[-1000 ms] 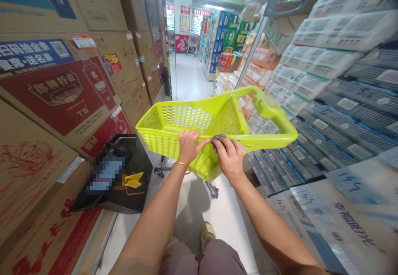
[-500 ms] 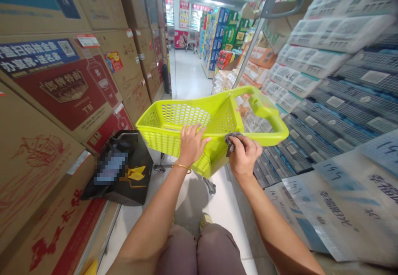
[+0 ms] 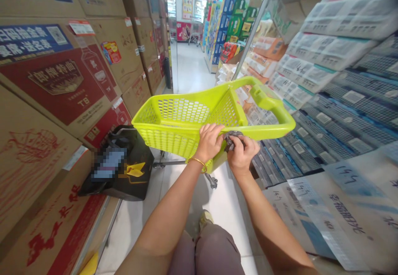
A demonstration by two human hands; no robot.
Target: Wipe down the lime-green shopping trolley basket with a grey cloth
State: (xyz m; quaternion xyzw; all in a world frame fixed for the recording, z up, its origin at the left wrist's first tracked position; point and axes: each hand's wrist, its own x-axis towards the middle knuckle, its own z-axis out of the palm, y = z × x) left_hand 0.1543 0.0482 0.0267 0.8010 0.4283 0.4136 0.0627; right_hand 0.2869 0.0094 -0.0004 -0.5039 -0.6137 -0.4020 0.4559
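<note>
Between stacked goods on either side of a store aisle stands one lime-green shopping cart (image 3: 171, 136), set crosswise before the person, with one loop handle (image 3: 286, 127) at its right end and two casters (image 3: 212, 181) showing beneath it. Both hands are at its near rim. The left hand (image 3: 211, 142), with one gold bracelet (image 3: 199, 161) at the wrist, has its fingers together and bent over that rim, thumb on the outer side. Just beside it, the right hand (image 3: 242, 154) has its thumb and fingers clamped on one crumpled dark cloth (image 3: 230, 140), which touches the outside of the rim. One black bag (image 3: 137, 188) bearing one yellow bow (image 3: 135, 169) sits on the floor to the left. Past the bag rise cardboard cartons (image 3: 52, 76), too many to count surely; to the right lie tiers of plastic-wrapped packs (image 3: 329, 51), likewise uncountable. One shoe (image 3: 205, 217) shows below.
</note>
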